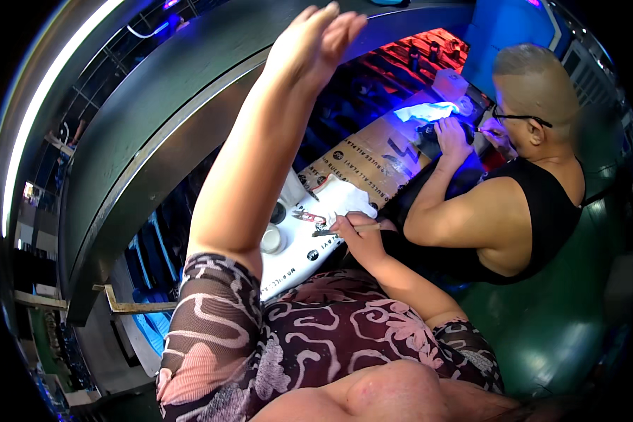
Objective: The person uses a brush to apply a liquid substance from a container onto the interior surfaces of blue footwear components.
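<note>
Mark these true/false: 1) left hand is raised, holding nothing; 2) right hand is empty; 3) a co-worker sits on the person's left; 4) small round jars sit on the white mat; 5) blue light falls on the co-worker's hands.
1. True: the left hand is lifted high, fingers together, nothing in it.
2. False: the right hand pinches a thin stick-like tool over the white mat.
3. False: the co-worker sits on the right.
4. True: two small round jars stand on the mat near its left edge.
5. True: blue light shines over the co-worker's hands.
</note>
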Demonstrator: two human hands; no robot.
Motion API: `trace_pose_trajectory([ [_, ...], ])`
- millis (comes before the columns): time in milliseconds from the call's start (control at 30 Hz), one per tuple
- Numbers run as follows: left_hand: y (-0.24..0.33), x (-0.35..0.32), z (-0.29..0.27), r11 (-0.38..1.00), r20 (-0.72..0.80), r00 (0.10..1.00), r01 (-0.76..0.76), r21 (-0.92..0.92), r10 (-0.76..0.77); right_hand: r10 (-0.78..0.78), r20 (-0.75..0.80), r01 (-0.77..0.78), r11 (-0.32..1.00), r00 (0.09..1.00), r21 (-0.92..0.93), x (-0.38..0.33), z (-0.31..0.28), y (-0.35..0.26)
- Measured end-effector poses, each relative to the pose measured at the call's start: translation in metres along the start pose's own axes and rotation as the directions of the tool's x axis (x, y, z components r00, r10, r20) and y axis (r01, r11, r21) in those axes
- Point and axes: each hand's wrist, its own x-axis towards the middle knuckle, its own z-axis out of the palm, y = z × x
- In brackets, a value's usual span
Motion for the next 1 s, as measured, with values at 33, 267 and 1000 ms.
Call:
trace_pose_trajectory([
  [33, -0.003, -0.015, -0.016, 0.995, 0.101, 0.991, 0.08, 0.067, -0.086, 0.081, 0.013, -0.081, 0.997, 0.997, -0.008, -0.001, -0.006, 0.002],
  [267, 0.026, -0.219, -0.19, 0.763, -0.338, 0.932, 0.31, 0.567, -0.128, 0.12, 0.055, -0.128, 0.978, 0.991, 0.165, 0.0, 0.008, 0.014],
  [1000, 0.053, -0.512, -0.415, 0.974, -0.895, 0.391, 0.013, -0.227, -0.214, 0.229, 0.235, -0.277, 0.94, 0.945, 0.198, -0.009, 0.064, 0.016],
])
